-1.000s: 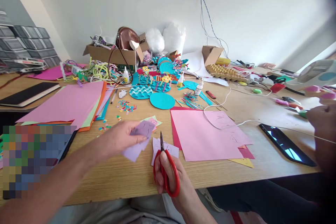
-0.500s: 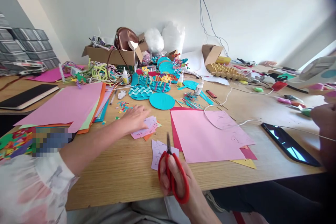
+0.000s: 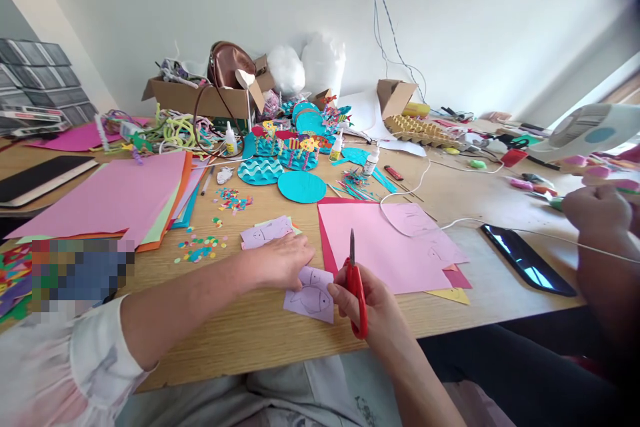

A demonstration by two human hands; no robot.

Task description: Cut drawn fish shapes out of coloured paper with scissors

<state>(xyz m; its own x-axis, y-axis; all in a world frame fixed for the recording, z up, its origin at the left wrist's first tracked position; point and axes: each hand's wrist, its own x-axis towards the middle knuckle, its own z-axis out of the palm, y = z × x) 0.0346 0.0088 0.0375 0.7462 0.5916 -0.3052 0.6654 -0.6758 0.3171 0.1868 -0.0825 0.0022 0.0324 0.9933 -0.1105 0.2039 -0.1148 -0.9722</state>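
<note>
My right hand grips red-handled scissors, blades closed and pointing up, near the front edge of the wooden table. My left hand lies on the table with its fingers on the top edge of a small lilac paper with a fish drawn on it. That paper lies flat between my two hands. A second lilac piece with a fish drawing rests just beyond my left hand.
A pink sheet over red paper lies right of the scissors. A stack of coloured paper sits left. Teal paper crafts, glue bottles, a cardboard box and confetti fill the back. A phone and another person's hand are at right.
My left hand left the lilac pieces farther back and came toward me onto the fish paper. My right hand with the scissors shifted right beside that paper.
</note>
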